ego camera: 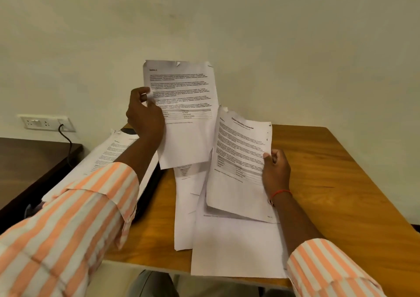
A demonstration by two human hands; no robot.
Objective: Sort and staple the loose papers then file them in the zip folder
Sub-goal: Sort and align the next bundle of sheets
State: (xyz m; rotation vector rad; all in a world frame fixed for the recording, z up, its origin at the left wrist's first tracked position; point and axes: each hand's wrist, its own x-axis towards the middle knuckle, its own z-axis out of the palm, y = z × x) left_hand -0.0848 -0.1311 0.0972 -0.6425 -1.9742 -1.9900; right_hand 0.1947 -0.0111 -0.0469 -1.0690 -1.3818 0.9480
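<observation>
My left hand (pixel 145 114) pinches a printed sheet (pixel 184 105) by its left edge and holds it upright above the wooden table (pixel 329 171). My right hand (pixel 276 169) grips the right edge of a thin stack of printed pages (pixel 238 167), tilted up off the table. Under them lie more loose sheets (pixel 234 244), one overhanging the table's front edge. Another pile of papers (pixel 109 155) rests at the left on a black flat object (pixel 150 194), possibly the folder. No stapler is visible.
A dark lower table (pixel 29 160) stands at the left, below a wall socket (pixel 45 122) with a black cable plugged in. The wall is close behind. Bare wood shows on the table's right half.
</observation>
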